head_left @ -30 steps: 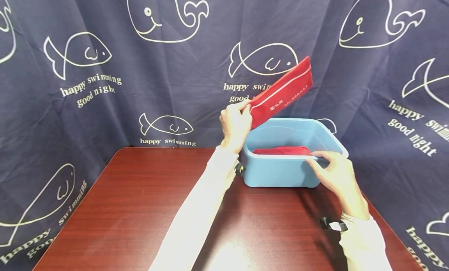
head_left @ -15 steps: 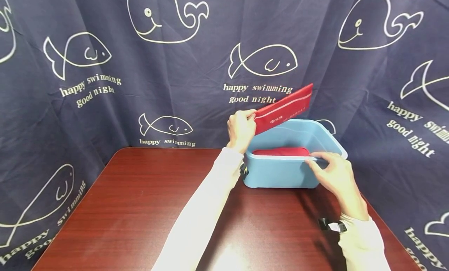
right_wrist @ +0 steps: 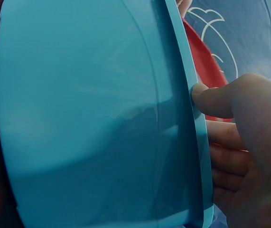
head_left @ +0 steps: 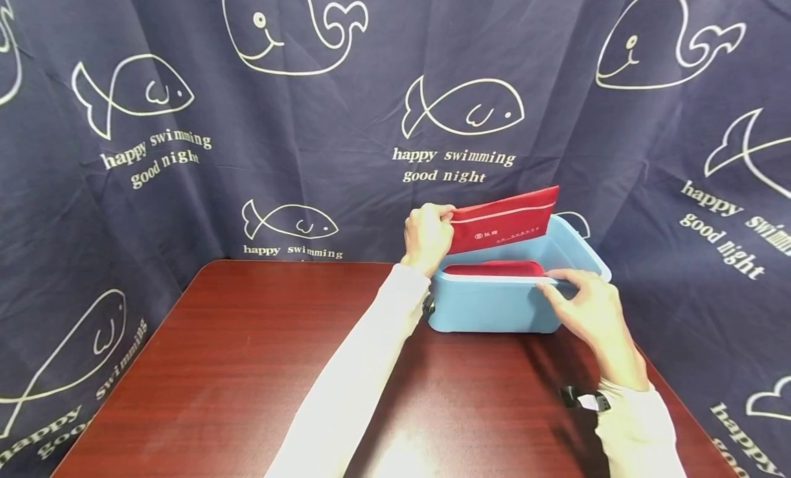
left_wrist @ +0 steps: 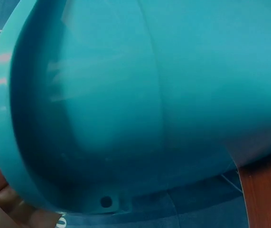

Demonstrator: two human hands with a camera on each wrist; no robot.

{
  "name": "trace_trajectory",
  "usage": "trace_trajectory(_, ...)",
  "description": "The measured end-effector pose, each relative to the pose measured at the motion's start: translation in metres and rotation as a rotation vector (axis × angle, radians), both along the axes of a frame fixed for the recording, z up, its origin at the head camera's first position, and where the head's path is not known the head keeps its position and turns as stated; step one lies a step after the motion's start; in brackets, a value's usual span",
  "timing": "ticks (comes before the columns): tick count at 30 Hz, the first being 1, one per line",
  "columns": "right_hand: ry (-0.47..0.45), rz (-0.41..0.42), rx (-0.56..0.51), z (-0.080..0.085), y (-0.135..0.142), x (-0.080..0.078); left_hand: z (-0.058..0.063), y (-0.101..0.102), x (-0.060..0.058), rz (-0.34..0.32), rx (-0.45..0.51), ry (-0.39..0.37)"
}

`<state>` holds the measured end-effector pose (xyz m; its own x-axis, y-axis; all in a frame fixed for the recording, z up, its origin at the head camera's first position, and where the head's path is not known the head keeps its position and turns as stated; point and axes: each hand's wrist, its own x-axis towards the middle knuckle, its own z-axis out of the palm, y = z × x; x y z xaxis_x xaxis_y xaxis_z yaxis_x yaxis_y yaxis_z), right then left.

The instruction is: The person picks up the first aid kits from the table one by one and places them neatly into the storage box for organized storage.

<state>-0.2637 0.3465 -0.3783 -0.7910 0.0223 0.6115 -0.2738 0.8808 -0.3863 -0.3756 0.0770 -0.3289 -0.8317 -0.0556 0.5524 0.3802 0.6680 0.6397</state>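
Observation:
My left hand grips one end of a flat red pouch with a white stripe and small white print. The pouch slants over the back part of a light blue plastic bin, its far end a little higher. Inside the bin lies another red item, only its top showing above the front rim. At the bin's front right corner, my right hand pinches the rim between thumb and fingers. In the left wrist view, the bin's outer wall covers most of the picture, with part of my left hand beside its rim.
The bin stands at the far right of a reddish-brown wooden table. Behind the table hangs a dark blue curtain printed with white fish and whales.
My left hand has lowered the red pouch toward the bin and shifted slightly right, and the pouch now lies closer to level. My right hand has stayed at the rim.

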Motion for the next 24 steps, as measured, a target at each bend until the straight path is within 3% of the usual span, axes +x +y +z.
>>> trace_trajectory(5,0.001,-0.004,0.001,-0.001,0.0,0.0,0.003,0.001,0.005,-0.027,-0.098,-0.083)
trace_trajectory(14,0.004,-0.001,0.002,-0.001,0.0,0.0,0.016,-0.01,0.02,-0.06,-0.094,-0.074)
trace_trajectory(24,0.012,0.001,-0.001,0.001,-0.001,-0.001,0.018,-0.037,0.036,-0.055,-0.096,-0.061)
